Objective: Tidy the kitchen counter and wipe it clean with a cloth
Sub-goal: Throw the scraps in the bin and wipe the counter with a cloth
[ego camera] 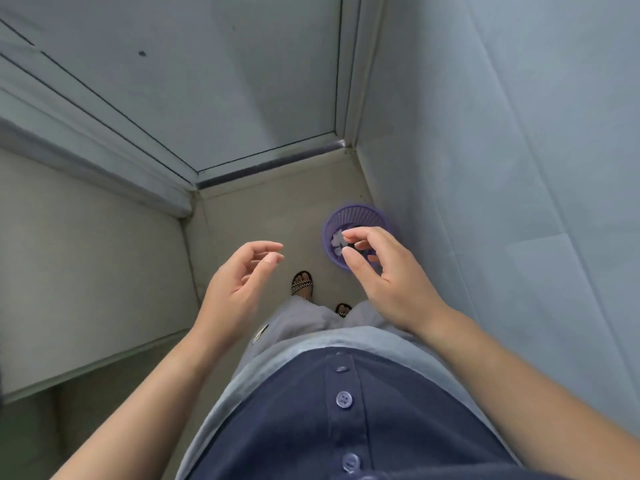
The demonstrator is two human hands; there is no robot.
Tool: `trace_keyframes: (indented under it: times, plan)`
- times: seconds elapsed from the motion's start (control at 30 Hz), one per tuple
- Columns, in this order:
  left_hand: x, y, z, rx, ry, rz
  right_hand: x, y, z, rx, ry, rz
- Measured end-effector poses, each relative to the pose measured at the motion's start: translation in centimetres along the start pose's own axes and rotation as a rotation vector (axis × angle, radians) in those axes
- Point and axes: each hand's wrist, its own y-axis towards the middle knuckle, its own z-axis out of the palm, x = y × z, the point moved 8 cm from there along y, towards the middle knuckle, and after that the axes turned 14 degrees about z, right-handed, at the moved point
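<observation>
Nearest, navy buttoned shirt [346, 427] and grey trousers [304, 317]; next, left hand [239, 282] and right hand [384, 278], both empty with fingers [266, 244] loosely curled, the right partly covering a purple basket [360, 216] of white scraps [336, 240] on the floor [270, 216] beside the wall [502, 168]; pale counter edge [86, 254] at left; door [207, 81] beyond.

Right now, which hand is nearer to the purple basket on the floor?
Right. The right hand overlaps the purple basket at its near rim in this view, fingers loosely curled. The left hand hangs clear to the basket's left, over bare floor.
</observation>
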Motion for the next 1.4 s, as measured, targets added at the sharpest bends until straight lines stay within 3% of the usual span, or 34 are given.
trace_keyframes:
  times: [0.23, 0.73, 1.1, 1.4]
  plan:
    - [2.6, -8.5, -0.4, -0.239, -0.042, -0.113, -1.5, -1.6, 2.9, 0.171, -0.163, -0.06]
    - [6.1, -30.2, -9.0, -1.036, -0.121, -0.297, 10.8, -9.7, 23.8, 0.684, -0.542, -0.607]
    - [12.3, -45.7, -15.9, -1.179, -0.18, -0.341, 9.4, -21.7, 41.6, 0.883, -0.749, -0.717]
    - [17.8, -57.1, -24.9, -1.336, -0.166, -0.416, 14.5, -30.1, 57.8, 1.013, -0.759, -0.847]
